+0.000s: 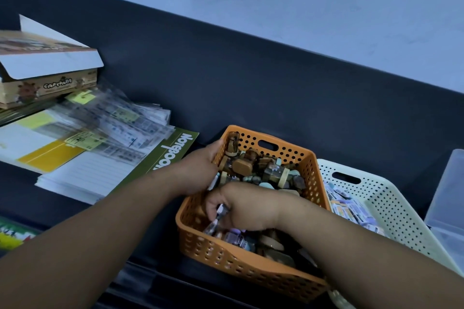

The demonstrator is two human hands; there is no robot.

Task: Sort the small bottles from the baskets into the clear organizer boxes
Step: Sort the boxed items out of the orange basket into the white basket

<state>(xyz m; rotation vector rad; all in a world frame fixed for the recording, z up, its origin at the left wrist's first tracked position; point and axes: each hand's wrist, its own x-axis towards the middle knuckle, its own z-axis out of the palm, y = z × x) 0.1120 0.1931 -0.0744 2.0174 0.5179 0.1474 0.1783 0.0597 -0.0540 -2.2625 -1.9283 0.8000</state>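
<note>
Both hands are inside the orange basket (251, 268), which is full of small bottles (251, 165). The right hand (246, 208) pinches one bottle (219, 213) with curled fingers. The left hand (198, 170) reaches in at the far wall; its fingers are hidden, so I cannot tell its state. The bottles look light, hard and maybe slippery, so hold them by the body. The clear box (447, 195) stands at the right.
</note>
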